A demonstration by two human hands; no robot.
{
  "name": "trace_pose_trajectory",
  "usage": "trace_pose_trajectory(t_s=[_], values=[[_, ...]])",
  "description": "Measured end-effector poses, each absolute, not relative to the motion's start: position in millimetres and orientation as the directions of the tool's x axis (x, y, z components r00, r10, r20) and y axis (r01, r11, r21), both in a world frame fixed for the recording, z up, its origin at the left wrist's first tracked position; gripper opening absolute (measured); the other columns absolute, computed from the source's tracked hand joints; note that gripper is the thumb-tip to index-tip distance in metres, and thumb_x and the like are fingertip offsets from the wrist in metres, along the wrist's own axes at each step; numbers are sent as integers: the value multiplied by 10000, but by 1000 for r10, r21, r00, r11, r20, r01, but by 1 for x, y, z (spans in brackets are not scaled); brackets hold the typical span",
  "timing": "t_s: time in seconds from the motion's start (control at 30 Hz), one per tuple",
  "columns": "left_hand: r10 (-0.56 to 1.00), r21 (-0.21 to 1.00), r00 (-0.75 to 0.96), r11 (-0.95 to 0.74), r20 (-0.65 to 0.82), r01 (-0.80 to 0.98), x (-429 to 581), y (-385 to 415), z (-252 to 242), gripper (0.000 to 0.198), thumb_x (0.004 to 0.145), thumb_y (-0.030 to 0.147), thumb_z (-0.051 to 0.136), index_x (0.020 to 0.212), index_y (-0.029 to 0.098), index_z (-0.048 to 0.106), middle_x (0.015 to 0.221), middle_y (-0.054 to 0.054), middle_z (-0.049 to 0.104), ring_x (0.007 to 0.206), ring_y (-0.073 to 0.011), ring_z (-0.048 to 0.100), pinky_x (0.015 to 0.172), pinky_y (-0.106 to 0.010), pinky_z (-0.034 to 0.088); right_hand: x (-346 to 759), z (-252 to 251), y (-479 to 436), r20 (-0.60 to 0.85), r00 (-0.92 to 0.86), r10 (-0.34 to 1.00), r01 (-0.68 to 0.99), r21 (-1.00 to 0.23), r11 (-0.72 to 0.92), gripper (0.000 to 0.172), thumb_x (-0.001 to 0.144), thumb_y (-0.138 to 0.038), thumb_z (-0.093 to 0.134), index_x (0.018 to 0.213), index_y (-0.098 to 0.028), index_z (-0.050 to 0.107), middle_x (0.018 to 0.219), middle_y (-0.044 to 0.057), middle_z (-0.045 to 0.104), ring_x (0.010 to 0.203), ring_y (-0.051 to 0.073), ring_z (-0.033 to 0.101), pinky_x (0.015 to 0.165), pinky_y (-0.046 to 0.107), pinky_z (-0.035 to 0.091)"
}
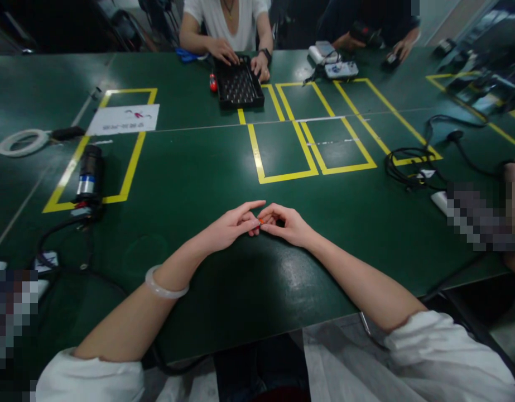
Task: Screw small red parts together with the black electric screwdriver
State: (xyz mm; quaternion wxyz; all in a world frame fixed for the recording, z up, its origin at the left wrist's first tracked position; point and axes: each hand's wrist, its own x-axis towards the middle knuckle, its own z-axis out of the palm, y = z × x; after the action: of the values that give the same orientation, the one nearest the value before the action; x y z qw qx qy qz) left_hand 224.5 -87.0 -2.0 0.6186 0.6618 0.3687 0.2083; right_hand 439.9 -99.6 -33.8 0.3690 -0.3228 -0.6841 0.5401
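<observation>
Both my hands meet over the green table (190,184), fingertips close together. Between them shows a small orange-red piece (261,221), mostly covered by the fingers and too small to name. My left hand (232,228) pinches at it from the left, with its index finger stretched out. From the right, my right hand (288,224) has thumb and fingers closed on the same piece. A pale bangle (165,286) circles my left wrist.
Across the table a person's hands work at a black tray (241,84) of small parts. Left lie a dark cylindrical tool (90,173), a printed sheet (124,119) and a white coil (23,143). Black cable (408,164) lies right. Yellow tape (288,177) marks rectangles.
</observation>
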Motion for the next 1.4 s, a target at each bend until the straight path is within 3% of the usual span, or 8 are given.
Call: trace_pose_trajectory(t_s=[0.17, 0.3, 0.47, 0.8, 1.2, 1.4], values=[[783, 976, 589, 103, -199, 193, 225, -90, -8, 565, 945, 408, 540, 1435, 143, 445, 879, -36, 646, 812, -154, 620, 810, -311, 492, 439, -32, -100, 129, -512, 849, 54, -982, 182, 224, 887, -359, 680, 992, -180, 595, 852, 25, 695, 730, 128, 628, 694, 275, 505], [809, 976, 546, 169, -218, 138, 225, -89, -9, 384, 937, 429, 546, 1170, 126, 590, 888, -68, 665, 820, -170, 643, 801, -324, 513, 438, -34, -99, 131, -457, 880, 55, -983, 176, 257, 866, -391, 702, 973, -188, 585, 829, 13, 668, 712, 121, 608, 682, 271, 506], [802, 975, 555, 175, -222, 138, 225, -86, -13, 338, 894, 446, 616, 999, 125, 619, 866, -60, 658, 833, -166, 643, 813, -325, 519, 436, -38, -99, 131, -436, 890, 43, -985, 166, 249, 858, -376, 713, 961, -187, 587, 808, 1, 642, 695, 112, 585, 656, 257, 486], [807, 959, 518, 250, -283, 133, 218, -82, -20, 342, 860, 442, 663, 992, 128, 625, 861, -54, 670, 788, -149, 650, 787, -317, 530, 429, -38, -94, 70, -428, 901, 78, -990, 114, 266, 841, -376, 727, 962, -180, 593, 802, -7, 646, 669, 96, 569, 594, 222, 444], [873, 952, 379, 285, -306, 112, 214, -80, -11, 369, 787, 414, 744, 968, 123, 606, 840, -30, 648, 767, -131, 636, 769, -314, 557, 415, -35, -66, -49, -487, 872, -5, -998, -59, 357, 737, -364, 810, 919, -175, 569, 726, -33, 644, 602, 87, 600, 528, 200, 459], [866, 966, 430, 219, -257, 136, 215, -81, -16, 375, 787, 414, 744, 985, 124, 610, 865, -41, 650, 792, -139, 630, 766, -307, 541, 418, -36, -78, 32, -443, 896, -9, -999, 31, 306, 787, -362, 775, 939, -173, 589, 758, -24, 637, 636, 85, 592, 596, 220, 480]])
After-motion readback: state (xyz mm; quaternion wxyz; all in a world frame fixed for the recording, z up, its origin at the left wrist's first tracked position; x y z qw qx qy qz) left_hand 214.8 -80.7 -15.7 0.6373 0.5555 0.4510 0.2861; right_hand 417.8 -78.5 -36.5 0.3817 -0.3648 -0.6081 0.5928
